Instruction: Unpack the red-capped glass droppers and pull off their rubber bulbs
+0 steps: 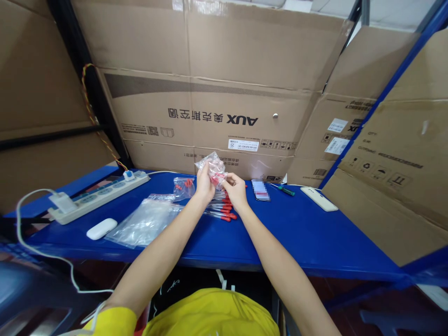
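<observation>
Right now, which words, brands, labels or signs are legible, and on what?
"AUX" and "奥克斯空调": back cardboard, upside down.
"AUX": right rear cardboard, upside down, partly cut off by the blue post.
"QTY:": right side cardboard, soft; also recycling, umbrella and up-arrow signs.
Too small or blurred: white labels, remaining cardboard print, phone screen, white script on black fabric.

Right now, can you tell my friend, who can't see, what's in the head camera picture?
The left hand holds a small clear bag with red pieces showing, the right hand at its edge, over a blue table. Red-tipped clear tubes lie below; flat clear bags lie to the left.
</observation>
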A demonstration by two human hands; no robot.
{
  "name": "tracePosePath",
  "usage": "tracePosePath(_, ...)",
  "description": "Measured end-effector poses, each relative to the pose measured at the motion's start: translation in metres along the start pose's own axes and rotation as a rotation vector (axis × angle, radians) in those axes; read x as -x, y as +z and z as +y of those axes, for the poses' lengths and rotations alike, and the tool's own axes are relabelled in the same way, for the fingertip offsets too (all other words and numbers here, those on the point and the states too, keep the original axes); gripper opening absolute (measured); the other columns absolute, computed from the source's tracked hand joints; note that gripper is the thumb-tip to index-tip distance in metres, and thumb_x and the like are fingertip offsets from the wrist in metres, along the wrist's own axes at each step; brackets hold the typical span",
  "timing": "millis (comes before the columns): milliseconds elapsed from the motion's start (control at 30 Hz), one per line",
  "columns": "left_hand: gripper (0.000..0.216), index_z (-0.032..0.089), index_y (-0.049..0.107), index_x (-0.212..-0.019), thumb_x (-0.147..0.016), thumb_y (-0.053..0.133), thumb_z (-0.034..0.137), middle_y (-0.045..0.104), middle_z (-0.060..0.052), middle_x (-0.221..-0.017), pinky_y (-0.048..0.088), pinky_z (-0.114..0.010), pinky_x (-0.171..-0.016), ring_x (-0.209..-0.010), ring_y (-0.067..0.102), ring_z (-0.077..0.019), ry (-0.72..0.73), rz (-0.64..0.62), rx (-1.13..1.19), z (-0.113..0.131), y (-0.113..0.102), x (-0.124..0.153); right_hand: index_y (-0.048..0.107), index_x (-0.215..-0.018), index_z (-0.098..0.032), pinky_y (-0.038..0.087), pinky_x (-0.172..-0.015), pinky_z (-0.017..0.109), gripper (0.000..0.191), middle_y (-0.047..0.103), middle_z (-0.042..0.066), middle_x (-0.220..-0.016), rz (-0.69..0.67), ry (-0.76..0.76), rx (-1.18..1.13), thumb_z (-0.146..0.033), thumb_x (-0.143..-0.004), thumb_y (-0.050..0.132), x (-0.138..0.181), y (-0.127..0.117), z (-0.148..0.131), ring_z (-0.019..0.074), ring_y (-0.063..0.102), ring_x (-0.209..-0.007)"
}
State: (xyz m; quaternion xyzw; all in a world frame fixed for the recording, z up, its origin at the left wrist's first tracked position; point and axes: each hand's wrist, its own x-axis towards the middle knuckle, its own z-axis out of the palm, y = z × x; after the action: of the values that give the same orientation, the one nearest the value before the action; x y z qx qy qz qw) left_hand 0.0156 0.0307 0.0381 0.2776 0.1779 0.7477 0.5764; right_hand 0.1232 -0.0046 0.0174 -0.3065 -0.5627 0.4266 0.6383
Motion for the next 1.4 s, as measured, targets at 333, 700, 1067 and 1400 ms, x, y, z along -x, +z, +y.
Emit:
tracePosePath(333,0.021,0.019,0.069,-0.11,-0.101,0.062,0.036,0.079,-0.007,-0.1,0.06,-0.032,-0.091,-0.093,0.077,-0.0194,-0.048,0.097,0.121,0.005,-0.002,-0.003,0.075,-0.101,-0.021,0.053,-0.061,0.03,0.037,0.076,0.003,-0.085,0.026,0.036,-0.018,-0.046,-0.074,0.082,0.0,0.0,0.001,0.0184,0.066,-0.069)
tracePosePath(700,0.026,0.019,0.068,-0.111,-0.108,0.048,0.036,0.078,-0.009,-0.113,0.061,-0.031,-0.091,-0.105,0.075,-0.0182,-0.105,0.145,0.22,0.009,-0.003,-0.005,0.079,-0.084,-0.02,0.057,-0.071,0.035,0.032,0.078,0.004,-0.079,0.009,-0.03,0.11,-0.051,-0.075,0.082,0.001,-0.002,-0.001,0.0227,0.07,-0.072)
tracePosePath(1067,0.029,0.019,0.063,-0.118,-0.109,0.048,0.043,0.079,-0.008,-0.11,0.06,-0.033,-0.093,-0.099,0.077,-0.0193,-0.012,0.076,0.109,0.014,0.012,0.008,0.077,-0.11,-0.021,0.056,-0.068,0.03,0.042,0.078,0.003,-0.093,-0.084,-0.05,0.182,-0.044,-0.075,0.082,0.001,-0.004,0.003,0.0186,0.069,-0.074)
tracePosePath(1400,0.026,0.021,0.072,-0.095,-0.091,0.076,0.046,0.076,-0.005,-0.096,0.054,-0.024,-0.087,-0.102,0.072,-0.0214,0.261,0.048,-0.426,0.011,-0.008,0.003,0.071,-0.09,-0.019,0.045,-0.059,0.024,0.039,0.067,-0.001,-0.076,-0.222,0.321,-0.302,-0.047,-0.068,0.089,0.004,0.001,-0.009,0.0105,0.058,-0.064)
